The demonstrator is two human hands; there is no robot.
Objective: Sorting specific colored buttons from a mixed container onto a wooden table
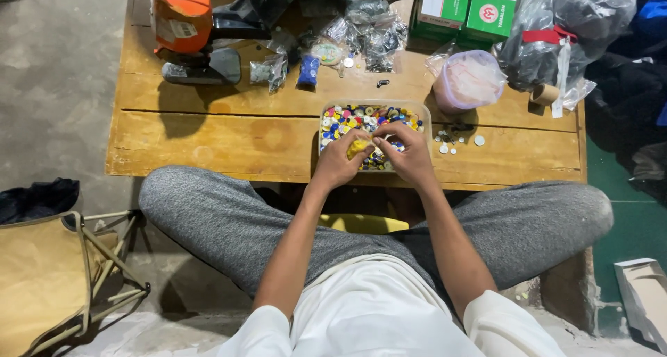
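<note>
A clear rectangular container (pixel 425 118) full of small colourful buttons stands on a low wooden table (pixel 229 131) in front of me. My left hand (pixel 339 162) rests over the container's near edge and is closed around a small yellow piece (pixel 358 147). My right hand (pixel 410 152) lies beside it over the buttons, its fingertips pinched together against the left hand's fingers. What the right fingertips grip is too small to make out. I sit with both knees spread, in grey trousers.
A few loose white buttons (pixel 455 143) lie right of the container. Behind are a pink-lidded jar in a plastic bag (pixel 467 80), small bags of parts (pixel 368 30), a blue packet (pixel 308 70), an orange tool (pixel 184 23), green boxes (pixel 469 10) and a tape roll (pixel 544 94). A folding stool (pixel 55 280) stands at my left.
</note>
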